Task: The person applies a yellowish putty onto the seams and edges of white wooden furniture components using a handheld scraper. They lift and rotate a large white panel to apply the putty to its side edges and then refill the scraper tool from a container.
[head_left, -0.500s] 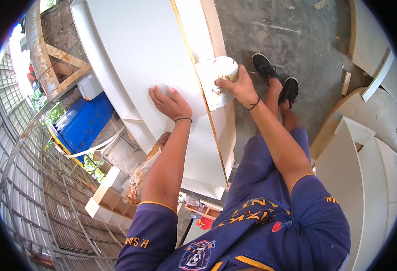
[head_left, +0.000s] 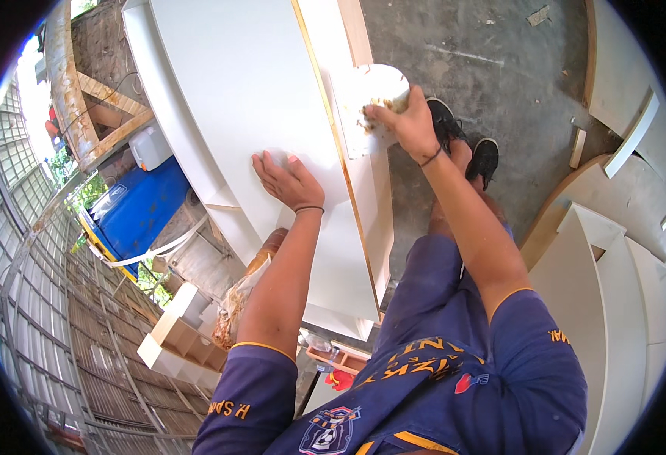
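My left hand [head_left: 289, 180] rests on the broad white panel [head_left: 227, 83], palm down and fingers stretched out. In my right hand [head_left: 411, 125] is a white tub [head_left: 382, 85] with a rounded end and yellow-brown stains. My thumb lies across the stained side, while the other fingers are mostly hidden behind it. The tub is tilted over the panel's right side, beside the yellow-brown edge strip [head_left: 331, 114]; whether it touches the panel I cannot tell. Close to my left forearm is a brown bundle [head_left: 234, 303], partly in crumpled clear wrapping.
Right of the panel, the grey concrete floor [head_left: 484, 45] carries small scraps and a short wood offcut [head_left: 578, 148]. White cabinet parts [head_left: 575, 280] stand at the lower right. To the left are a blue drum [head_left: 139, 212], a white jerrycan [head_left: 149, 148] and a small shelf unit [head_left: 185, 337].
My right hand has carried the tub a little farther away along the panel's right side, and the tub's tilt has changed slightly. My left hand stays nearly in place on the panel.
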Tool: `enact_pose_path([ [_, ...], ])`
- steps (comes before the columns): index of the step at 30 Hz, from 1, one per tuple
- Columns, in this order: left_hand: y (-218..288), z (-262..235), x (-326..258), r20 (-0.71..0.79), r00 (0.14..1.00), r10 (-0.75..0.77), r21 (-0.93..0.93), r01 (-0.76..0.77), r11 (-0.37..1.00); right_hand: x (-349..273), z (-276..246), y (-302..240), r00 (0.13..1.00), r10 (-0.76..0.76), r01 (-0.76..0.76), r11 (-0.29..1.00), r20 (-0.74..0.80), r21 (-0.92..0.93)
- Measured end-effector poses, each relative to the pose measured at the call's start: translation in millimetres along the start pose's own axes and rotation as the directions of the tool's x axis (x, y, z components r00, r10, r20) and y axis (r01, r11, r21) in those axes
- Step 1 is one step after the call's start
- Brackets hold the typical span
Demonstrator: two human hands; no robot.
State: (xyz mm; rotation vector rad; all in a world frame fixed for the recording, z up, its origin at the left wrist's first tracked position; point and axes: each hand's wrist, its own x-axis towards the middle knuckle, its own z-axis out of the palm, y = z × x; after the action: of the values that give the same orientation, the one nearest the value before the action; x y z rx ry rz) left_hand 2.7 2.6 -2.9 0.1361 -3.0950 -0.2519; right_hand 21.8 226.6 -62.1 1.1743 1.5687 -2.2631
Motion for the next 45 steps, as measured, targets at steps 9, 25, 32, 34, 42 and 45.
enact_pose_path([
  [9,-3,0,3,-0.022,1.000,0.019,0.007,-0.019,1.000,19,12,-11,0.999,0.006,-0.005,0.999,0.038,-0.034],
  [25,-6,-3,-1,-0.024,0.999,0.025,0.042,-0.024,0.999,65,12,-59,0.998,-0.054,0.053,0.998,0.025,0.043],
  [32,-3,1,-6,-0.025,0.998,0.056,0.044,-0.055,0.998,101,24,-60,0.995,-0.064,0.052,0.987,0.079,0.153],
  [34,-5,-2,-5,-0.016,0.998,0.063,0.056,-0.062,0.996,101,25,-62,0.997,-0.059,0.054,0.995,0.057,0.081],
  [42,-1,-3,-7,0.009,0.999,0.050,0.026,-0.050,0.998,138,17,-92,0.993,-0.093,0.081,0.982,0.068,0.170],
  [45,-4,-2,-8,0.023,0.999,0.045,0.015,-0.046,0.999,143,22,-102,0.994,-0.043,0.035,0.997,0.101,0.074],
])
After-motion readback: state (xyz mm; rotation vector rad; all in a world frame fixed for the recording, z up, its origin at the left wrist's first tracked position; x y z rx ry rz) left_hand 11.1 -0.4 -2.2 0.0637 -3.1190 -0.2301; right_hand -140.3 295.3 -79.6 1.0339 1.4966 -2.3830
